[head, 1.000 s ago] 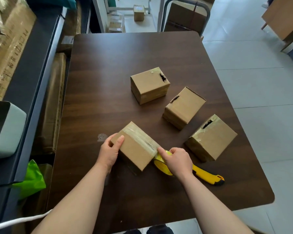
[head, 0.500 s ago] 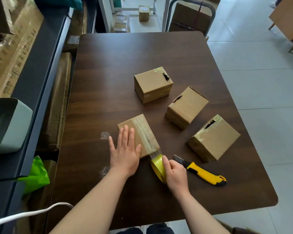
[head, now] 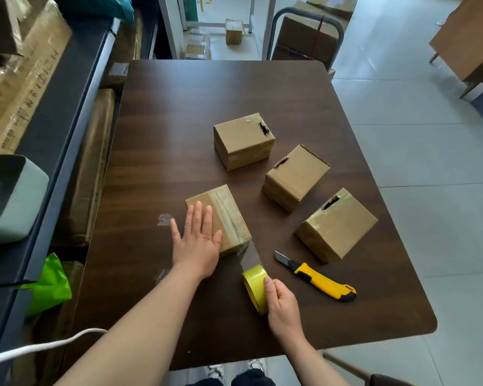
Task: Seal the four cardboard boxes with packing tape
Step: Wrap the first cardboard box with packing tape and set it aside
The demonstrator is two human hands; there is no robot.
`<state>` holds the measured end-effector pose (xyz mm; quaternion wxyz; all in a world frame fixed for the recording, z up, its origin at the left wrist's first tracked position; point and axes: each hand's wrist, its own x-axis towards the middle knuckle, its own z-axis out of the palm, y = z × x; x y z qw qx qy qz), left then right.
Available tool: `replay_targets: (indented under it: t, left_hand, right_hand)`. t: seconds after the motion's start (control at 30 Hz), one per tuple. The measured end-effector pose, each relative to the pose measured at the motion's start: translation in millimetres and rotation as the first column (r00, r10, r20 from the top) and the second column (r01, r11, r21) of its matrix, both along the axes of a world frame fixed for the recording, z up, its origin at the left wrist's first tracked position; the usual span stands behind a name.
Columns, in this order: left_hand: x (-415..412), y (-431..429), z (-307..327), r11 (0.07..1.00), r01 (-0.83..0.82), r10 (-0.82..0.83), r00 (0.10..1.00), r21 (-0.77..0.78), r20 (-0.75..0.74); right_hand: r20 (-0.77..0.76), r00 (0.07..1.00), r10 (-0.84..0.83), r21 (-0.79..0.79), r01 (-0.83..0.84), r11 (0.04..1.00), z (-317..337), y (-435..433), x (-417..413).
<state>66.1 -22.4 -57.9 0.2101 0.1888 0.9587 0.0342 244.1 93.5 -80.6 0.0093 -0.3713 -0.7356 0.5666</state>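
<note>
The nearest cardboard box (head: 226, 213) lies on the dark wooden table (head: 179, 121) with a clear tape strip along its top. My left hand (head: 197, 240) presses flat on this box with straight fingers. My right hand (head: 280, 305) grips the yellow tape roll (head: 255, 286) just below the box's near corner, and a stretch of tape runs from the roll up to the box. Three more boxes stand further off: one at the centre (head: 243, 140), one to its right (head: 296, 176), one near the right edge (head: 336, 224).
A yellow utility knife (head: 318, 278) with its blade out lies right of the tape roll. Tape scraps (head: 163, 218) stick to the table left of my hand. A shelf with large cartons runs along the left; a cart with cartons (head: 307, 34) stands behind the table.
The near box was laid flat and my left hand moved from gripping its end to pressing on top. My right hand pulled the roll back toward me, drawing out tape.
</note>
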Motion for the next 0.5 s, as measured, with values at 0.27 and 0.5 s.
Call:
replay_targets:
  t: [0.27, 0.5]
  left_hand:
    - [82.1, 16.4, 14.6, 0.465, -0.754, 0.613, 0.652, 0.464, 0.445]
    - [80.5, 35.0, -6.4, 0.177, -0.941, 0.418, 0.337, 0.288, 0.844]
  right_hand:
    - [0.038, 0.997, 0.061, -0.003, -0.061, 0.998, 3.5, -0.1, -5.4]
    - [0.129, 0.981, 0.142, 0.335, -0.178, 0.925, 2.0, 40.7, -5.9]
